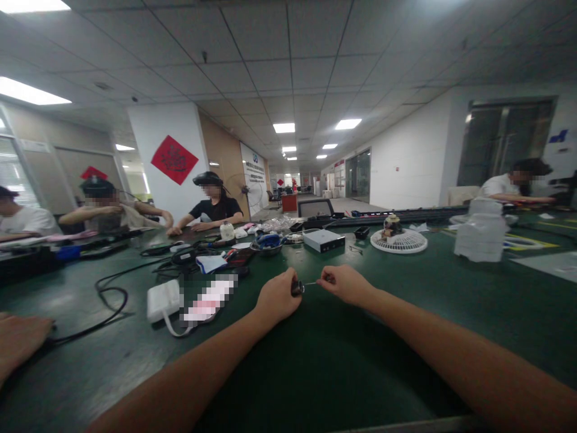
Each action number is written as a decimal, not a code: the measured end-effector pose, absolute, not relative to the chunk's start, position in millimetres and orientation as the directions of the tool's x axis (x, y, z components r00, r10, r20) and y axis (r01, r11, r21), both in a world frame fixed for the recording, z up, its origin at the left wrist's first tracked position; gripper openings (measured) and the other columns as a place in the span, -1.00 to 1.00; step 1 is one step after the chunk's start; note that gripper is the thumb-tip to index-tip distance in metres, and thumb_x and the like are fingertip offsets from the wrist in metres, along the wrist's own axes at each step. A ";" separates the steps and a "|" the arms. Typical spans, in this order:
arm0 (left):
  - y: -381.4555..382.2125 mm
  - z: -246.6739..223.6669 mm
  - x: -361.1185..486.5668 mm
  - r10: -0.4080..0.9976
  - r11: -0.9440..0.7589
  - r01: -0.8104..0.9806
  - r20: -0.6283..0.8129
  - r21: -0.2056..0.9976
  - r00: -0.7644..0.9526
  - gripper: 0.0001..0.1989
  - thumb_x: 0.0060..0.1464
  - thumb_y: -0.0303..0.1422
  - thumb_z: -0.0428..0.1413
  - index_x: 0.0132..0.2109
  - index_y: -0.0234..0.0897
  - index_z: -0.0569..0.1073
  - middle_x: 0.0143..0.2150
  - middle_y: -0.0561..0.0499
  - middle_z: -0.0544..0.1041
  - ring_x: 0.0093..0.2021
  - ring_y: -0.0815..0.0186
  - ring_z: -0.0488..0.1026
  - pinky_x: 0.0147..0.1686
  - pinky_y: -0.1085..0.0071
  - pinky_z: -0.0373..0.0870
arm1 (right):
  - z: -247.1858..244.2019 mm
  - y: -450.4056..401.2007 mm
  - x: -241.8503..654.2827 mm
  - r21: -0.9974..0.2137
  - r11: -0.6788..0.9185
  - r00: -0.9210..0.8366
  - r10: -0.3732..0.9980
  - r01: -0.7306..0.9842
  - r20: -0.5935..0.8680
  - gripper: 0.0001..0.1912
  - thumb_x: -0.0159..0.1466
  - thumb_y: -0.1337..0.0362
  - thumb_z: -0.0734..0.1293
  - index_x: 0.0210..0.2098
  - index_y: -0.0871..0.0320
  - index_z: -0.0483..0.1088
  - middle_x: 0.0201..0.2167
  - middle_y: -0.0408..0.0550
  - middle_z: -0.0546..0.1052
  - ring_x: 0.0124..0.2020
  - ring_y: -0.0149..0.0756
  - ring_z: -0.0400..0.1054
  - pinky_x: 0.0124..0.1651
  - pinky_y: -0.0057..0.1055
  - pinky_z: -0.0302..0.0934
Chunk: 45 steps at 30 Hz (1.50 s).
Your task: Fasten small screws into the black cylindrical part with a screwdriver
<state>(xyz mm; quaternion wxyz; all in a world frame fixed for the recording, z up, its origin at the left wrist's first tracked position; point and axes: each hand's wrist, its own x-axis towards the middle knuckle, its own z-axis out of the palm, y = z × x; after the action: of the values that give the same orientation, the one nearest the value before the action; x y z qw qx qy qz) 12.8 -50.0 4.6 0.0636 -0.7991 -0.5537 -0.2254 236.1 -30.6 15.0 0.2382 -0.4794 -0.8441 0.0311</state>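
1 pin (303, 287) between left hand (276, 297), right hand (345, 284)

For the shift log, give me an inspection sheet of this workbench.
Surface: dark green bench, no damage visible.
Job's things: small dark part with a thin metal pin extending toward the other hand.
Clutter: white adapter, silver box, round white rack, tall white stack.
Hands: left hand grips the dark part; right hand pinches the pin.
Cables: black cable looped on the bench at left.
Surroundings: seated co-worker across the bench, another at right; red banner on a white pillar.
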 end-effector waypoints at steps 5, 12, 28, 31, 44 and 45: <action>-49.8 3.7 13.2 0.852 -0.378 0.914 0.441 0.146 0.282 -0.78 0.00 -0.40 0.15 -0.16 -0.18 0.35 -0.21 0.01 0.57 -0.23 0.22 0.52 -0.33 0.37 0.26 | 18.3 -37.2 236.8 -0.187 0.543 -0.455 0.812 0.819 0.365 -0.68 0.35 0.02 0.27 -0.26 0.10 0.53 -0.34 -0.04 0.62 -0.37 -0.26 0.44 -0.39 -0.42 0.05; -49.2 3.5 13.3 0.835 -0.447 0.888 0.406 0.109 0.371 -0.94 0.11 -0.37 0.09 -0.25 -0.18 0.44 -0.23 -0.02 0.56 -0.22 0.23 0.50 -0.31 0.39 0.28 | 23.1 -49.5 234.3 -0.210 0.677 -0.565 0.716 0.705 0.410 -0.76 0.32 0.07 0.33 -0.26 0.11 0.50 -0.40 -0.10 0.59 -0.41 -0.34 0.40 -0.38 -0.45 0.05; -47.6 -0.8 13.3 0.841 -0.455 0.884 0.380 0.109 0.386 -0.86 0.13 -0.31 0.09 -0.16 -0.14 0.50 -0.21 -0.01 0.60 -0.20 0.20 0.54 -0.27 0.36 0.34 | 17.9 -42.4 235.3 -0.277 0.651 -0.513 0.742 0.707 0.432 -0.73 0.29 0.05 0.35 -0.33 0.13 0.53 -0.46 -0.11 0.54 -0.47 -0.38 0.32 -0.42 -0.45 -0.02; -47.8 -1.1 13.8 0.836 -0.465 0.878 0.382 0.112 0.394 -0.85 0.10 -0.35 0.10 -0.15 -0.14 0.49 -0.19 -0.01 0.60 -0.18 0.20 0.54 -0.24 0.37 0.34 | 18.2 -42.4 235.6 -0.255 0.653 -0.536 0.742 0.713 0.402 -0.73 0.26 0.05 0.37 -0.34 0.12 0.55 -0.48 -0.12 0.53 -0.48 -0.38 0.31 -0.43 -0.44 -0.04; -47.0 -1.4 14.1 0.836 -0.463 0.878 0.389 0.120 0.388 -0.81 0.12 -0.30 0.13 -0.10 -0.14 0.52 -0.18 -0.02 0.63 -0.17 0.18 0.57 -0.21 0.36 0.40 | 19.8 -41.9 235.3 -0.277 0.570 -0.495 0.817 0.774 0.297 -0.64 0.30 0.00 0.30 -0.27 0.09 0.64 -0.41 -0.05 0.61 -0.44 -0.31 0.38 -0.40 -0.42 0.06; -47.4 -0.7 14.3 0.840 -0.458 0.880 0.382 0.121 0.385 -0.79 0.12 -0.30 0.13 -0.09 -0.14 0.53 -0.17 -0.02 0.63 -0.16 0.18 0.57 -0.20 0.36 0.40 | 20.1 -42.6 235.7 -0.298 0.586 -0.519 0.809 0.754 0.276 -0.64 0.30 0.01 0.30 -0.27 0.10 0.64 -0.44 -0.07 0.60 -0.46 -0.33 0.36 -0.41 -0.42 0.05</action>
<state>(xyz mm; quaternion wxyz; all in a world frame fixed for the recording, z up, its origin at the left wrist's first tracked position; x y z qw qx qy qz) 14.3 -47.4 -0.7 0.0507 -0.8306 -0.5179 -0.1982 235.7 -42.6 20.1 0.1955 -0.4495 -0.8688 0.0704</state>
